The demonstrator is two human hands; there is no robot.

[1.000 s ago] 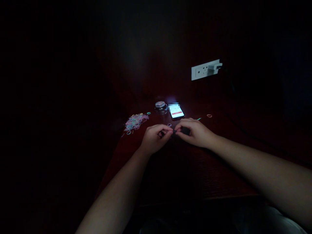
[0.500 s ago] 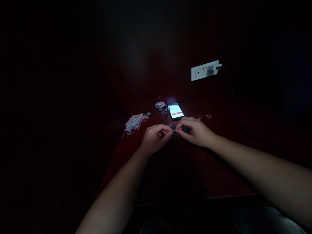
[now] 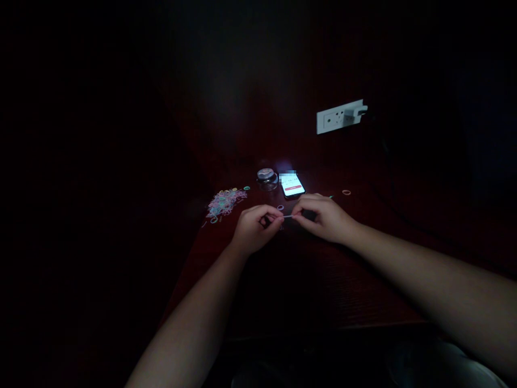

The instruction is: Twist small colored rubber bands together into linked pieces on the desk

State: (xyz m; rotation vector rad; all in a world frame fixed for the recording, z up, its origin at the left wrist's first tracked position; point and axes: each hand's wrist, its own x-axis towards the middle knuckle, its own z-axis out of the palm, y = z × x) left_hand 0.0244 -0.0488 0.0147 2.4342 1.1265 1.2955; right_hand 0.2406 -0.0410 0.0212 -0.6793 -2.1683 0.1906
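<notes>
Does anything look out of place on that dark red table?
Yes, slightly: one small pinkish-orange ring lies beyond the bare right hand, well apart from the loose heap of small multicoloured bands. Nothing looks visibly damaged, though the light is dim.

This looks like a private room, probably in a home, though darkness hides most of it: a reddish wooden table (image 3: 307,291) by a wall with a white power outlet (image 3: 332,121), bearing a lit smartphone (image 3: 293,185) and a pile of colourful elastic bands (image 3: 225,202).
</notes>
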